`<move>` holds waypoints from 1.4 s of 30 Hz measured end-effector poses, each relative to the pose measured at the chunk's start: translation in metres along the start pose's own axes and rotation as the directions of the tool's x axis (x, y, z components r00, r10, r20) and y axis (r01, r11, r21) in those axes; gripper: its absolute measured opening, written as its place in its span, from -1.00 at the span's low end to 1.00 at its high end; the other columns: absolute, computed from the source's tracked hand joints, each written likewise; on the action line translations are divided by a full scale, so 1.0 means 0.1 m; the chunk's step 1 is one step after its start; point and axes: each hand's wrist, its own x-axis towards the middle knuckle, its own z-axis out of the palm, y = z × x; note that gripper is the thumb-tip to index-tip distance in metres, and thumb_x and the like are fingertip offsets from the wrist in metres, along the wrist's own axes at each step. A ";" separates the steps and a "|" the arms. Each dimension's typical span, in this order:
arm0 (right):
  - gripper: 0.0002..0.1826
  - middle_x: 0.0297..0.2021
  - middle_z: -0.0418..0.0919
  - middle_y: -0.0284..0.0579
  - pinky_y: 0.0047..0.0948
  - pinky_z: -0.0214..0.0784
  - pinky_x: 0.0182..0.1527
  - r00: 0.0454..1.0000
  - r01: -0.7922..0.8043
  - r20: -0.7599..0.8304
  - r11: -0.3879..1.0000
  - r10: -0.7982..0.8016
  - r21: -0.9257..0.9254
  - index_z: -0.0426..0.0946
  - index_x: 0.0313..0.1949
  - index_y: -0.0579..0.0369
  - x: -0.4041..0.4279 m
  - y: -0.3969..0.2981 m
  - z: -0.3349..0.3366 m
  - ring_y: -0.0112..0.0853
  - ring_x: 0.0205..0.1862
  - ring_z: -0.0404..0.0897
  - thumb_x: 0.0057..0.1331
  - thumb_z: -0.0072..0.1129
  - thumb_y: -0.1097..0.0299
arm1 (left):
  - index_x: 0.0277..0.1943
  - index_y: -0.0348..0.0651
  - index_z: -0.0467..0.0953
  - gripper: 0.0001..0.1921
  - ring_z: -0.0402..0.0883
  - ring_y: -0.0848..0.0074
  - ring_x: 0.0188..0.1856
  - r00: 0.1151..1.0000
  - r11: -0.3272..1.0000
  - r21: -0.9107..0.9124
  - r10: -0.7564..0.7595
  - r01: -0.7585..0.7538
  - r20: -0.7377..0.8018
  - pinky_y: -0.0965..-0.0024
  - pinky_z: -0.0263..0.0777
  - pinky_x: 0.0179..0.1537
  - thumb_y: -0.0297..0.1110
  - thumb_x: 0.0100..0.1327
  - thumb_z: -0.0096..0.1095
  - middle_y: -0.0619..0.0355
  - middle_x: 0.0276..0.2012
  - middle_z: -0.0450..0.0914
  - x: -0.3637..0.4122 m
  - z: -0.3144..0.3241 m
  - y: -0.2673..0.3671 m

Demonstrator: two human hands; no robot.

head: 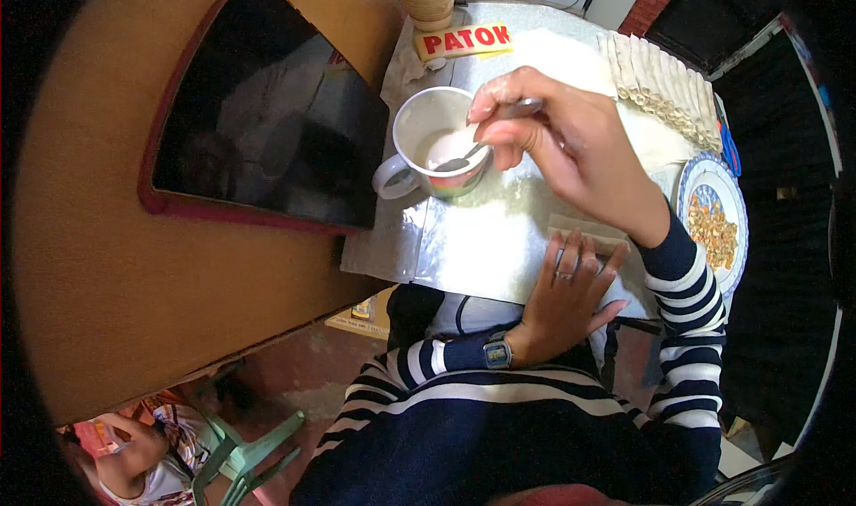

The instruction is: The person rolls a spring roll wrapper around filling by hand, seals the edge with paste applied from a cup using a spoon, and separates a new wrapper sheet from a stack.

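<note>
My right hand (555, 138) grips the handle of a metal spoon (475, 149) whose bowl is over the inside of a white mug (408, 128). A pale, whitish mixture (445, 146) lies in the bottom of the mug, and the mug's handle points toward the lower left. Below my right wrist, my left hand (568, 285) lies palm down with fingers spread. Its fingertips rest on a thin, pale rolled wrapper (598, 240) near the table's front edge. Some whitish residue shows on my right fingers.
Several finished rolls (662, 88) lie in a row at the back right, beside pale wrapper sheets (568, 58). A blue-rimmed plate (685, 192) holds chopped filling (712, 232). Blue-handled scissors (730, 146), a beige cup (428, 1) and a dark screen (267, 118) stand around. Another person (147, 446) sits lower left.
</note>
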 end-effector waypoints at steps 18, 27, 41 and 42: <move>-0.82 -0.29 0.60 -0.04 -0.34 0.48 -0.16 0.997 0.073 0.000 0.992 -0.073 -0.106 0.49 -0.15 0.17 0.02 0.05 -0.05 -0.09 -0.26 0.63 0.24 0.16 0.58 | 0.30 -0.10 0.36 -0.29 0.22 -0.03 0.28 0.999 1.000 -0.006 -0.026 0.026 0.041 -0.16 0.01 0.38 0.23 0.25 0.12 -0.21 0.11 0.33 -0.01 0.01 0.01; -0.69 -0.27 0.58 -0.09 -0.34 0.48 -0.19 0.957 0.288 0.025 0.944 -0.288 -0.162 0.52 -0.12 0.09 -0.04 0.18 0.08 -0.12 -0.25 0.63 0.13 0.14 0.66 | 0.23 -0.07 0.44 -0.33 0.22 -0.02 0.29 0.998 0.998 0.058 -0.016 0.012 0.067 -0.18 0.01 0.38 0.28 0.27 0.07 -0.20 0.11 0.34 -0.01 0.01 0.04; -0.83 -0.31 0.57 -0.06 -0.29 0.46 -0.22 0.960 0.280 0.056 0.930 -0.275 -0.237 0.50 -0.15 0.14 -0.03 0.23 0.03 -0.07 -0.27 0.60 0.26 0.14 0.53 | 0.14 0.03 0.54 -0.39 0.23 0.02 0.30 0.999 0.996 0.085 -0.030 0.027 0.031 -0.15 0.01 0.39 0.30 0.23 0.12 -0.18 0.14 0.34 0.00 0.01 0.04; -0.83 -0.31 0.57 -0.06 -0.29 0.46 -0.22 0.960 0.281 0.056 0.930 -0.276 -0.235 0.50 -0.15 0.14 -0.03 0.22 0.04 -0.07 -0.27 0.60 0.26 0.14 0.53 | 0.14 0.02 0.54 -0.39 0.23 0.01 0.30 1.000 0.997 0.075 -0.024 0.023 0.019 -0.16 0.03 0.39 0.29 0.22 0.13 -0.18 0.13 0.34 0.00 0.01 0.04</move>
